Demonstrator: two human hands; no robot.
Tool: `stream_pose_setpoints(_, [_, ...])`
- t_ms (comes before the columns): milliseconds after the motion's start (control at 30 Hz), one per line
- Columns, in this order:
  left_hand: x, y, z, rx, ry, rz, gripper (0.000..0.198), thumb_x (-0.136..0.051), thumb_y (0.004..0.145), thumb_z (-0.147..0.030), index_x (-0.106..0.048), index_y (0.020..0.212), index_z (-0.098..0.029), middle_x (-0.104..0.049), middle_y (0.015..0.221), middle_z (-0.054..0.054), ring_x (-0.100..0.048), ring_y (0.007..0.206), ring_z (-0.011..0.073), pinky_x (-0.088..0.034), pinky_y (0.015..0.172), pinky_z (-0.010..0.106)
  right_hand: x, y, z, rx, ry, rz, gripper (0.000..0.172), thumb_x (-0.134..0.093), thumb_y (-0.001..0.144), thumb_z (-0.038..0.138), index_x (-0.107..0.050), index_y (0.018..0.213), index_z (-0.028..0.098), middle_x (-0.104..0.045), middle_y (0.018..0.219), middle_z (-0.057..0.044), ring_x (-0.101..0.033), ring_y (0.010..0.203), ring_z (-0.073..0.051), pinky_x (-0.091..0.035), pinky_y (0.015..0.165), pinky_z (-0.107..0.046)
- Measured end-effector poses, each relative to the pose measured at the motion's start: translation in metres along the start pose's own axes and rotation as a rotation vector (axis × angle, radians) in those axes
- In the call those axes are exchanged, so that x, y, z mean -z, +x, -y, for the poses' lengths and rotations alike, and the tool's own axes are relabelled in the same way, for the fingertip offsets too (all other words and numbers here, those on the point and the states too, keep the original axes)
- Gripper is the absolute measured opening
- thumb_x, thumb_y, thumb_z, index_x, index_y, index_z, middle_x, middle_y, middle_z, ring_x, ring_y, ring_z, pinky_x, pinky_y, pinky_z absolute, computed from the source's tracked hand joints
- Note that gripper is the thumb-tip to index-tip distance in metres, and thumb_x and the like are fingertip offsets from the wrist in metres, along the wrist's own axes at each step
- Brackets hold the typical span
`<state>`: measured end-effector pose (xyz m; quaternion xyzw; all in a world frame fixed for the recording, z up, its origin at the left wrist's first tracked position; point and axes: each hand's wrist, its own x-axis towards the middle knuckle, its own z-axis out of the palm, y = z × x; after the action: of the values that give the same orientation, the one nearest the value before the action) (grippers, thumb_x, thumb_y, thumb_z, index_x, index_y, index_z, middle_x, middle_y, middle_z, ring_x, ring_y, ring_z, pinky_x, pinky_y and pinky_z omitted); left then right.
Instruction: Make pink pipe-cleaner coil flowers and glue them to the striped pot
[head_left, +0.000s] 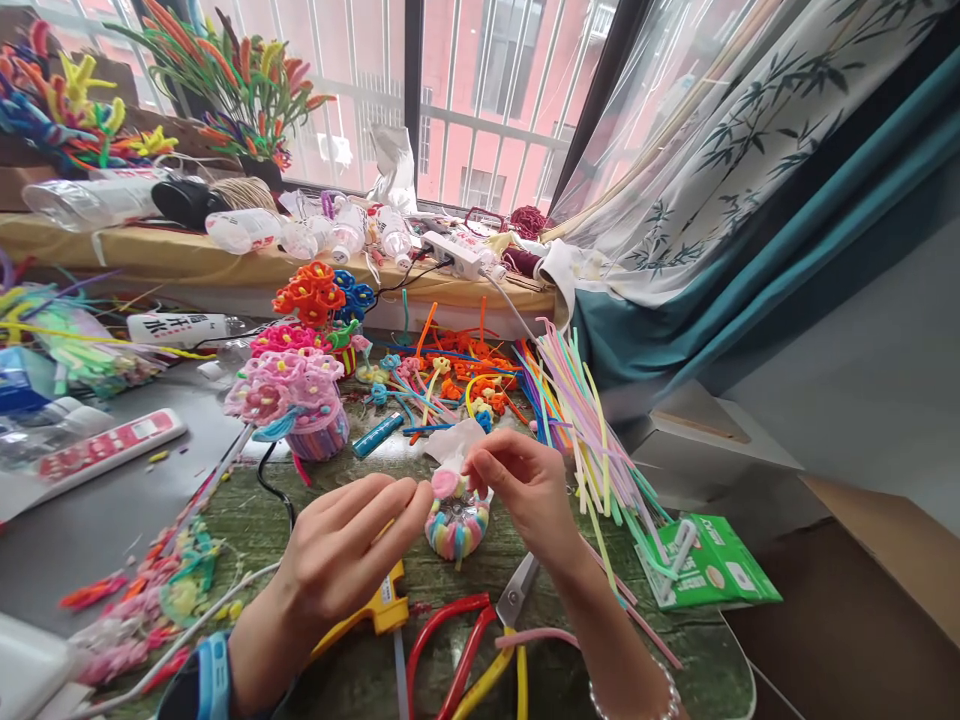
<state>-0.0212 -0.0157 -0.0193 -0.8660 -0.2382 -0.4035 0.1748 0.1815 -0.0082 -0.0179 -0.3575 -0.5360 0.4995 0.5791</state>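
Observation:
A small round pot (457, 535) wrapped in pastel pipe cleaner, with a shiny clear centre, stands on the table between my hands. A pink curled piece of pipe cleaner (447, 484) shows at its far rim. My left hand (345, 545) reaches in from the left, fingers pressed together, tips beside the pink piece; its thumb is hidden. Pinched at thumb and forefinger, my right hand (529, 490) is just above the pot's right rim; what it holds is too small to make out. A yellow glue gun (388, 603) lies partly under my left hand.
Red-handled pliers (450, 640) and yellow-handled scissors (510, 640) lie in front. Pipe-cleaner flower pots (315, 425) stand to the left, near a teal lighter (378, 436). Long pastel pipe cleaners (577, 430) and a green packet (712, 562) are at right. White cables cross the left side.

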Motion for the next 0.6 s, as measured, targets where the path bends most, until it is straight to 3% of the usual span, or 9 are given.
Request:
stream_pose_setpoints(67, [0.004, 0.000, -0.003, -0.032, 0.109, 0.022, 0.028, -0.043, 0.098, -0.007, -0.063, 0.115, -0.015, -0.074, 0.087, 0.007, -0.070, 0.078, 0.0190, -0.056, 0.076, 0.032, 0.000, 0.001, 0.001, -0.054, 0.019, 0.042, 0.022, -0.081, 0.080, 0.039, -0.072, 0.089, 0.021, -0.070, 0.076, -0.001, -0.065, 0.065, -0.014, -0.053, 0.060, -0.025])
stream_pose_setpoints(267, [0.004, 0.004, -0.004, -0.119, 0.163, 0.065, 0.025, -0.047, 0.095, 0.000, -0.065, 0.109, -0.010, -0.075, 0.089, 0.008, -0.070, 0.083, 0.0192, -0.053, 0.077, 0.032, -0.003, 0.000, 0.001, -0.097, 0.112, 0.083, 0.051, -0.086, 0.075, 0.025, -0.064, 0.120, 0.027, -0.075, 0.085, 0.001, -0.073, 0.081, -0.017, -0.060, 0.080, -0.030])
stream_pose_setpoints(333, [0.001, 0.005, -0.003, -0.032, 0.082, 0.023, 0.021, -0.052, 0.095, -0.004, -0.065, 0.109, -0.014, -0.074, 0.088, 0.007, -0.069, 0.081, 0.0189, -0.053, 0.075, 0.031, -0.003, -0.001, 0.001, -0.089, 0.112, 0.048, 0.054, -0.086, 0.074, 0.023, -0.063, 0.123, 0.027, -0.075, 0.084, 0.002, -0.073, 0.079, -0.016, -0.061, 0.078, -0.029])
stream_pose_setpoints(467, [-0.005, 0.011, -0.004, 0.286, -0.025, -0.093, 0.013, -0.065, 0.093, -0.019, -0.065, 0.105, -0.017, -0.071, 0.090, 0.006, -0.062, 0.082, 0.0202, -0.050, 0.077, 0.034, -0.004, -0.002, 0.002, -0.047, 0.066, 0.010, 0.055, -0.086, 0.075, 0.024, -0.062, 0.125, 0.027, -0.075, 0.083, 0.002, -0.074, 0.078, -0.018, -0.063, 0.078, -0.032])
stream_pose_setpoints(600, [-0.007, 0.016, -0.006, 0.454, -0.070, -0.027, 0.010, -0.065, 0.093, -0.029, -0.071, 0.094, -0.022, -0.067, 0.088, 0.005, -0.054, 0.080, 0.0226, -0.040, 0.072, 0.036, -0.006, -0.002, 0.001, -0.008, 0.028, 0.060, 0.052, -0.084, 0.078, 0.026, -0.063, 0.125, 0.027, -0.075, 0.083, 0.000, -0.074, 0.079, -0.020, -0.063, 0.080, -0.036])
